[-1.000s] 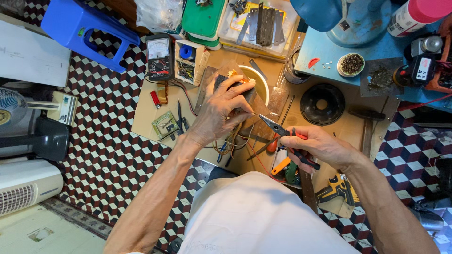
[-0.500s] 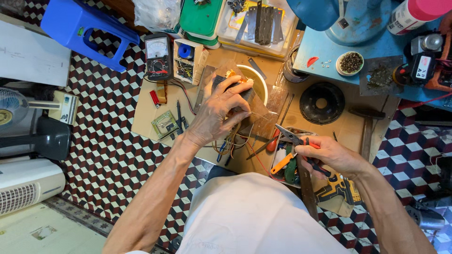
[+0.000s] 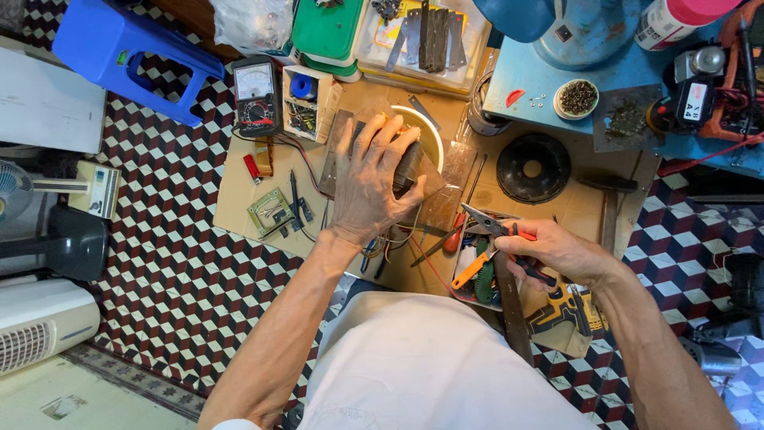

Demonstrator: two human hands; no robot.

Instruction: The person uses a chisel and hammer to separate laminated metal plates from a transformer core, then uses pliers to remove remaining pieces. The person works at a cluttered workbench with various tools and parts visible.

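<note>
Since the earlier frames our right hand [image 3: 557, 253] has drawn back toward us and to the right, away from the work. It now sits over the tray of screwdrivers [image 3: 476, 271], fingers wrapped round the red handles of the needle-nose pliers [image 3: 497, 231], whose tips point left and stand slightly parted, gripping nothing we can see. We judge the pliers are momentarily out of the job.

Our left hand [image 3: 370, 179] has stayed put: palm down, fingers spread wide and pressed over the dark transformer block [image 3: 402, 163], holding it steady.

The block sits on the brown cardboard sheet [image 3: 239, 191] at centre, far from us, just beside a pale curved strip. It looks dark and heavy; coloured wires [image 3: 390, 243] trail from its near side toward us. Most of its top is hidden under the hand.

An analog multimeter [image 3: 256, 95] lies further left.
</note>
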